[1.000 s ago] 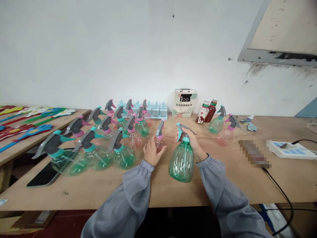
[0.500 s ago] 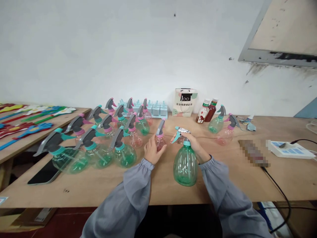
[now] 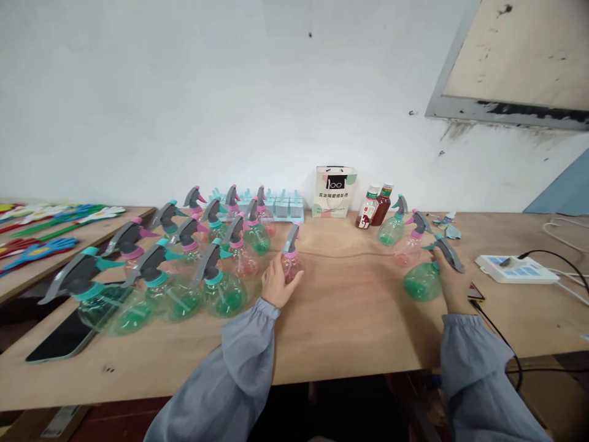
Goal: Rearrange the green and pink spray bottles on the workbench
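My left hand (image 3: 276, 281) is closed around the lower part of a pink spray bottle (image 3: 291, 265) standing on the table, thumb in front and fingers at its left side. At the right, my right hand (image 3: 451, 279) grips a green spray bottle (image 3: 421, 282) by its grey and turquoise spray head. This bottle is just in front of a pink spray bottle (image 3: 407, 248) and another green spray bottle (image 3: 391, 230). Left of my left hand stand several more spray bottles in rows, the closest being a green spray bottle (image 3: 225, 294).
A black phone (image 3: 59, 337) lies under the left bottles. At the back are light-blue moulds (image 3: 289, 205), a paper bag (image 3: 334, 196) and two sauce bottles (image 3: 368, 212). A white power strip (image 3: 515, 270) with cables is at right. Colourful hand-shaped items (image 3: 50, 248) cover the left table.
My right hand has carried the green spray bottle from the front middle to the right, beside the two bottles there. My left hand stays on the pink bottle. The view has turned slightly right.
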`<state>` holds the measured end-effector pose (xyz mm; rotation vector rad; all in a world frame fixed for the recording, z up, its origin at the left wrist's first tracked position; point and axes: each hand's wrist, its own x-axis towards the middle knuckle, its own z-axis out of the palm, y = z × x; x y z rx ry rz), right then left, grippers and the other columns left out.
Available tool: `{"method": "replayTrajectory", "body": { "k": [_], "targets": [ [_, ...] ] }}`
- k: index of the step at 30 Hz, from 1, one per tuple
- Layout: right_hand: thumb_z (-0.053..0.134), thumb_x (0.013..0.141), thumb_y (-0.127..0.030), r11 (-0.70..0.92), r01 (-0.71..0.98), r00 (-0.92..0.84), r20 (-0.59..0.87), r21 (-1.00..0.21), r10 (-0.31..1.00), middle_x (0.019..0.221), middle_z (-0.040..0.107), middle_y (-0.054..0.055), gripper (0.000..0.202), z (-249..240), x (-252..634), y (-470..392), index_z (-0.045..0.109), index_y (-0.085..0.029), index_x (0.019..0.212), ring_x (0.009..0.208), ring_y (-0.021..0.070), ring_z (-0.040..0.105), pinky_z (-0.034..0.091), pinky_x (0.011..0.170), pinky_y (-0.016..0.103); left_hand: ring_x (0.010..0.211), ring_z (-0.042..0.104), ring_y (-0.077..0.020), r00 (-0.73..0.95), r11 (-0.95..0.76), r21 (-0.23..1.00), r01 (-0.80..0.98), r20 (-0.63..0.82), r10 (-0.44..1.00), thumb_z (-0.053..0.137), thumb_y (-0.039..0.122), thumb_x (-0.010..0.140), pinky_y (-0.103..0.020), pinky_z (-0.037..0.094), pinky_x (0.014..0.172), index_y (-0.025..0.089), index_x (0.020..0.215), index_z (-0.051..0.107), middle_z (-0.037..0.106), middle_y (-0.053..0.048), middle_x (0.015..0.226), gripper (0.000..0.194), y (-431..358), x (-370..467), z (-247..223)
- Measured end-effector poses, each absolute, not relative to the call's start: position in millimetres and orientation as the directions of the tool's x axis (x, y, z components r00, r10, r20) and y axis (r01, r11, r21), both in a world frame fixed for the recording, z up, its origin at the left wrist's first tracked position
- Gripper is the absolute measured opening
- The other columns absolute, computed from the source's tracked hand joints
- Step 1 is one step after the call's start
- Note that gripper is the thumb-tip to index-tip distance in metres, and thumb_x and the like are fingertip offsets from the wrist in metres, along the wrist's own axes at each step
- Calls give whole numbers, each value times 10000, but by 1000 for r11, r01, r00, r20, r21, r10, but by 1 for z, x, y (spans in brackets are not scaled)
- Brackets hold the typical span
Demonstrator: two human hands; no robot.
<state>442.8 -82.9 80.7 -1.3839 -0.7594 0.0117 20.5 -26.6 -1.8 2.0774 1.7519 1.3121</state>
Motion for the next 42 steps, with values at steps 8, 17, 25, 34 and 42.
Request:
{"method": "replayTrajectory", "body": {
  "k": [8,17,25,34,42],
  "targets": [
    [857,645,-282,113,439,791,443,-891,422,662,656,38,202,91,474,-71,728,-140,710,641,177,581,451,694,363,1271,576,-355,-45,-335,569,751,551,833,668,514,829,-528,452,1060,144,1464,359,572,-220,1340,798,-25,20,-5],
    [819,678,-402,200,477,713,510,-856,481,1077,715,170,489,74,491,-59,685,-150,1075,1048,303,670,493,958,459,1273,574,-361,-36,-352,564,747,563,826,665,509,833,-532,464,1039,124,1462,358,576,-226,1334,799,-24,19,-6],
    [550,848,-633,550,735,457,889,-396,29,1197,631,132,538,44,392,-93,572,-251,1226,1176,349,635,477,1029,601,1200,600,-352,17,-369,515,774,566,824,651,479,820,-505,478,991,106,1503,340,599,-212,1276,838,-35,31,-4],
    [847,669,-527,514,183,-106,502,-838,858,1543,476,117,892,66,213,-23,475,-279,1441,1459,289,428,372,1202,467,1107,632,-308,224,-544,324,774,664,713,589,527,891,-469,464,988,150,1529,356,634,-178,1198,777,-52,53,-18],
    [739,731,-417,389,-57,20,388,-920,921,1248,715,80,526,80,200,-6,647,-268,1227,1224,251,650,516,1057,427,1143,642,-333,297,-737,245,630,801,520,459,596,952,-484,526,917,208,1625,95,616,-188,1315,858,-71,37,11]
  ]
}}
